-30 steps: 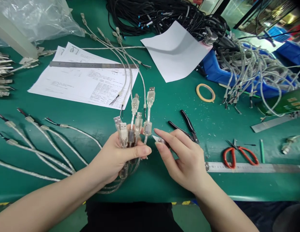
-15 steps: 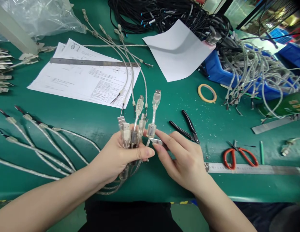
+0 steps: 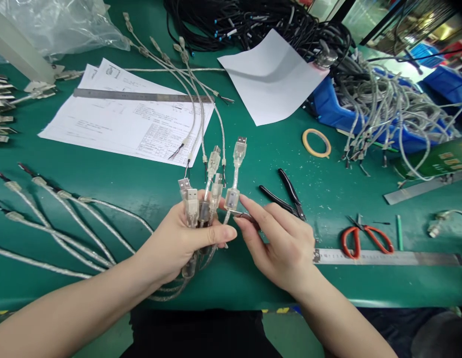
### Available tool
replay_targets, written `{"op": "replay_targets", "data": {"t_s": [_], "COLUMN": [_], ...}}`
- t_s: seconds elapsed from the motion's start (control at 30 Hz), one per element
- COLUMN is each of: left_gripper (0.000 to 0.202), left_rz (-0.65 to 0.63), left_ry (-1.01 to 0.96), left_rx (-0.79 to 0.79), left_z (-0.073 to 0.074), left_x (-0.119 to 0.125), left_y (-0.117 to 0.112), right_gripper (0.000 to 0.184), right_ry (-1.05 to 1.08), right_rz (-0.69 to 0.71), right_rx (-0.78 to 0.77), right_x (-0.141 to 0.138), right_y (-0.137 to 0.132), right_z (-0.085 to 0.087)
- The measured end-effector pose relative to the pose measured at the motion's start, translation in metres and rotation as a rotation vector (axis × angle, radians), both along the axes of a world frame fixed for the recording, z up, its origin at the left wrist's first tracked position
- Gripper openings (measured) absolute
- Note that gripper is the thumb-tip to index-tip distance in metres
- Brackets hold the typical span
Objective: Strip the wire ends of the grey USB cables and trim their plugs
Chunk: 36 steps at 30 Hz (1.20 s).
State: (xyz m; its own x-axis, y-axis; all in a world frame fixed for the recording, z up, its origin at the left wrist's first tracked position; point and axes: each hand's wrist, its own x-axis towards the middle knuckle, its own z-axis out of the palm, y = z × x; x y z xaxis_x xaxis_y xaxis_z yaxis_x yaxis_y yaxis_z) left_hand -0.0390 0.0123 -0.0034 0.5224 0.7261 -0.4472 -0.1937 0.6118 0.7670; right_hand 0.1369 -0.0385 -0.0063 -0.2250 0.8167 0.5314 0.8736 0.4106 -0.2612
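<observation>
My left hand (image 3: 186, 233) is closed around a bunch of clear-jacketed USB cables (image 3: 192, 206), whose metal plugs point up and away from me. One USB cable (image 3: 231, 199) stands apart at the right of the bunch, with a clear block moulded below its plug. Beside that block, my right hand (image 3: 281, 243) pinches a small shiny metal tool (image 3: 246, 216) between thumb and fingers. The tool's tip lies at the cable just under the block; its kind is mostly hidden by the fingers.
Black-handled cutters (image 3: 288, 196) lie beyond my right hand. Red-handled scissors (image 3: 355, 241) rest by a steel ruler (image 3: 387, 257). Tape roll (image 3: 316, 143), printed sheets (image 3: 104, 134) and a blue bin (image 3: 328, 102) of cables are farther back. Stripped cable ends (image 3: 40, 181) spread at left.
The metal tool in my right hand has turned and now shows a thinner edge beside the cable. My left hand keeps its hold on the bunch; the view has shifted slightly.
</observation>
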Motion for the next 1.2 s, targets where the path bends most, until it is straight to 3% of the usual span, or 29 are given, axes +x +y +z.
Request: {"op": "replay_targets", "data": {"t_s": [0.2,0.47,0.63,0.83,0.97,1.13,1.2], "left_gripper": [0.032,0.025,0.011,0.009,0.018,0.020,0.019], "left_rz": [0.002,-0.018,-0.032,-0.091,-0.070,-0.109,-0.139], "left_ry": [-0.005,-0.011,0.018,-0.001,0.002,0.111,0.178], "left_rx": [0.004,-0.014,-0.038,-0.060,0.023,0.212,0.264], "left_z": [-0.001,0.001,0.000,0.000,-0.004,-0.007,-0.006], "left_x": [0.000,0.002,0.003,0.003,0.001,0.002,0.004], "left_y": [0.000,0.000,-0.001,-0.002,-0.002,-0.007,-0.008], "right_gripper": [0.031,0.024,0.020,0.016,0.012,0.024,0.027], "right_ry": [0.076,-0.063,0.262,0.513,0.677,0.858,0.868], "right_rz": [0.050,-0.028,-0.095,-0.213,-0.200,0.002,0.009], "right_rx": [-0.139,0.081,-0.007,-0.065,-0.196,-0.599,-0.649], "right_x": [0.001,0.006,0.011,0.015,0.016,0.011,0.009], "right_y": [0.000,0.001,0.000,0.002,0.003,0.004,0.005], "right_z": [0.001,0.003,0.007,0.004,0.010,0.016,0.014]}}
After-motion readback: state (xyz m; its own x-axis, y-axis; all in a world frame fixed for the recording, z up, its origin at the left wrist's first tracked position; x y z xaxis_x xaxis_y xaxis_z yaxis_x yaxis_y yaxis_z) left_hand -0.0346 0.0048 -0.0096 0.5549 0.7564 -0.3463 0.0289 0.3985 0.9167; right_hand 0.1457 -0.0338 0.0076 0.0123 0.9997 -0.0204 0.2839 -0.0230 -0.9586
